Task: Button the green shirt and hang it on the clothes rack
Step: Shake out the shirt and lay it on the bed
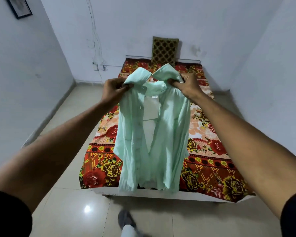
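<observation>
I hold a pale green shirt [167,134] up in the air in front of me, above the bed. My left hand [114,90] pinches the left side of the collar. My right hand [184,84] grips the right side of the collar. The shirt's front hangs open, showing the white inner lining and label. Its hem dangles near the bed's front edge. No clothes rack is in view.
A bed with a red floral cover [212,151] stands against the far wall, with a patterned brown pillow [164,49] at its head. Glossy beige floor tiles [67,194] surround it. My foot [126,219] shows below. White walls close in on both sides.
</observation>
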The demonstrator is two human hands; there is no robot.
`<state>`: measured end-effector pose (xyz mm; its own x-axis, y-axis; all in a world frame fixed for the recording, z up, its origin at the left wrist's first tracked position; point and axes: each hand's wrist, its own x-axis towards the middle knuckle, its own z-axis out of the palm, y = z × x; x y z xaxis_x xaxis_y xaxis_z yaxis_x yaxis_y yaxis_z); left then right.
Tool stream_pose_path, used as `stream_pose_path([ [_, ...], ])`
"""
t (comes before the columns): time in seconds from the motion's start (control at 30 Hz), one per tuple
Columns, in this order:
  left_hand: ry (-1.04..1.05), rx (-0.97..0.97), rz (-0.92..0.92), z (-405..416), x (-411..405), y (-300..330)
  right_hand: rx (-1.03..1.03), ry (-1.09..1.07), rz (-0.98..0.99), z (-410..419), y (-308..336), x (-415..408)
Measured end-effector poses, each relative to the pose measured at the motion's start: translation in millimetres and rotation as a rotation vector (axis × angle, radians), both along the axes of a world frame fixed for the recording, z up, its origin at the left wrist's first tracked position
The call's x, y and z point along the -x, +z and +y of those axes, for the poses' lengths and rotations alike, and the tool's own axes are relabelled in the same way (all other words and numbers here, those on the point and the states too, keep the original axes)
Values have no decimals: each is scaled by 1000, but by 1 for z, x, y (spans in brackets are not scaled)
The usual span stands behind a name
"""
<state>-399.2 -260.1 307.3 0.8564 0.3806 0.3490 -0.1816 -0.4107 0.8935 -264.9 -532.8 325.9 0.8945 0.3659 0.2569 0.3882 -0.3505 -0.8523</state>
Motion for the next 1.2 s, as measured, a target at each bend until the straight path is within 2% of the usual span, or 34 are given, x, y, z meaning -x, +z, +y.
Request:
stream_pose_path([
  [0.37,-34,-32,161,83,-273,-127,114,-148,42,87,-121,-249],
  [0.57,50,-12,224,112,-402,-209,155,-195,74,122,-198,-370],
  [0.73,109,29,285,130,-500,-309,153,-212,126,146,-302,-475],
  [1.07,161,-95,496,148,-601,-510,316,-226,280,169,-516,-570],
  [1.2,166,-181,574,149,-621,-553,365,-223,324,171,-573,-589],
])
